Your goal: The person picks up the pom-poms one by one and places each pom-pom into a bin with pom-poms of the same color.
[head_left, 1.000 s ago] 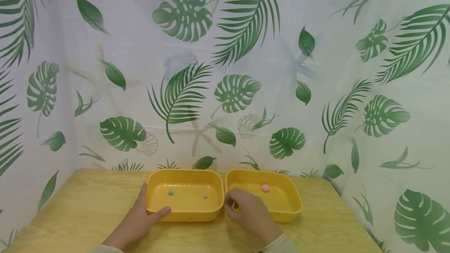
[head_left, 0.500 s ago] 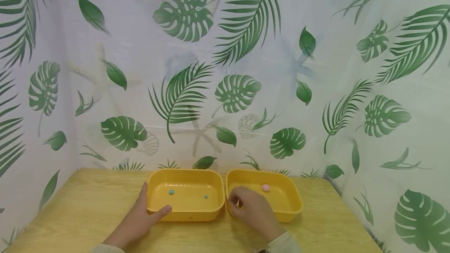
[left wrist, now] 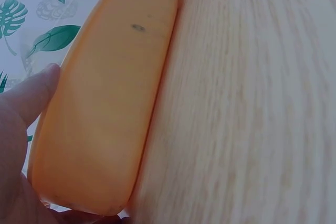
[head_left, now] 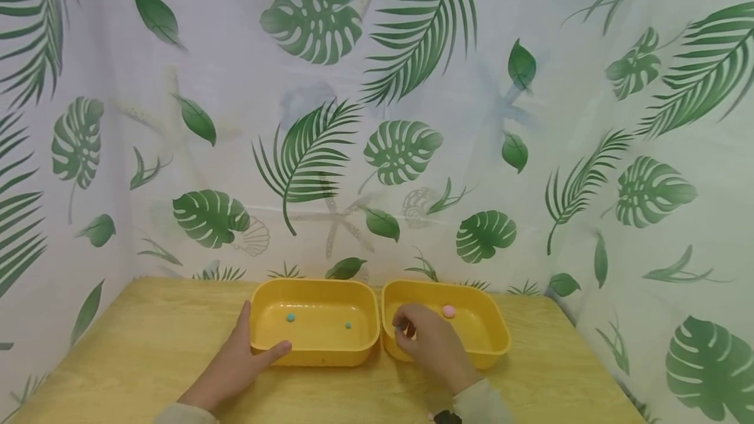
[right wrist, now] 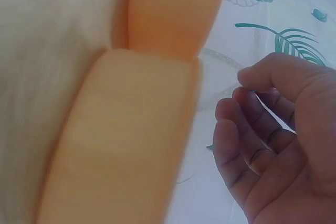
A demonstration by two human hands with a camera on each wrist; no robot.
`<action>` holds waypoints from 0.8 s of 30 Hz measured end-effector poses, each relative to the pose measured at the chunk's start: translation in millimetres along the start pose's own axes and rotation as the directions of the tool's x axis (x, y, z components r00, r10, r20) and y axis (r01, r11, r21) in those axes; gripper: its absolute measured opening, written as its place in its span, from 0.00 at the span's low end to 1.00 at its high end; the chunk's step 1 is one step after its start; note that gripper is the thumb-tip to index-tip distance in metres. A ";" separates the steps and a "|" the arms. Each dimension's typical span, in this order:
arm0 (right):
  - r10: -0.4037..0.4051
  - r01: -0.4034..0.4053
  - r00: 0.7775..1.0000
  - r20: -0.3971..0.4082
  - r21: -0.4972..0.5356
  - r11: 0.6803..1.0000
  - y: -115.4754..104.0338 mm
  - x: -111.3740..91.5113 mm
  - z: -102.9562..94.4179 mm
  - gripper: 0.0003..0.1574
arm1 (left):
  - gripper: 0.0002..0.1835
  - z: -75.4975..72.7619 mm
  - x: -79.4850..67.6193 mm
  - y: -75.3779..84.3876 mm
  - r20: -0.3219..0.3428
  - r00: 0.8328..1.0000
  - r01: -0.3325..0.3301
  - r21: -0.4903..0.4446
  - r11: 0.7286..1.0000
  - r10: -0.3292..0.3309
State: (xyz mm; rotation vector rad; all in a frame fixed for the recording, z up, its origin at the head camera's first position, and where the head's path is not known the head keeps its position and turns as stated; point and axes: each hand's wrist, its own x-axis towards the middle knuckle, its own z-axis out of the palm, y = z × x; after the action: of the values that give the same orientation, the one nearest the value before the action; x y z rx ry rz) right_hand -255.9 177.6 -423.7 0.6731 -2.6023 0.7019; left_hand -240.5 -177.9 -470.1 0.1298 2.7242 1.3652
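Observation:
Two yellow plastic trays stand side by side on the wooden table. My left hand (head_left: 238, 362) holds the left tray (head_left: 312, 358) at its near left corner, thumb over the front rim and fingers along the end wall. Inside that tray lie a blue-green ball (head_left: 290, 317) and a smaller blue-green ball (head_left: 348, 325), apart from each other. Over the left end of the right tray (head_left: 491, 360), my right hand (head_left: 432, 345) pinches a tiny blue-green ball (head_left: 398, 328) between thumb and index finger, mostly hidden by the fingertips. A pink ball (head_left: 449, 311) lies in the right tray.
The table (head_left: 330, 398) runs back to a white cloth (head_left: 412, 90) printed with green leaves, which also hangs at both sides. A small dark object (head_left: 446, 417) shows beside the right sleeve at the bottom edge.
My right hand has moved slightly right and away from me, from the gap between the trays to over the right tray. The left hand keeps its hold, and the view has shifted a little.

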 end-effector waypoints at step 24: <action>-0.013 0.016 0.997 0.071 -0.048 0.999 -27.8 64.9 -14.5 0.07 | 0.68 -0.7 -2.9 -0.3 0.003 1.000 -0.001 0.014 1.000 0.001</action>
State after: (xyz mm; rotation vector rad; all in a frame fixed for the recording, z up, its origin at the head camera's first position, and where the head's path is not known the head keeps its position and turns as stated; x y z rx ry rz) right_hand -291.3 141.6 -372.3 0.7136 -2.6662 0.6188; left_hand -237.6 -179.0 -469.8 0.1346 2.7321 1.3454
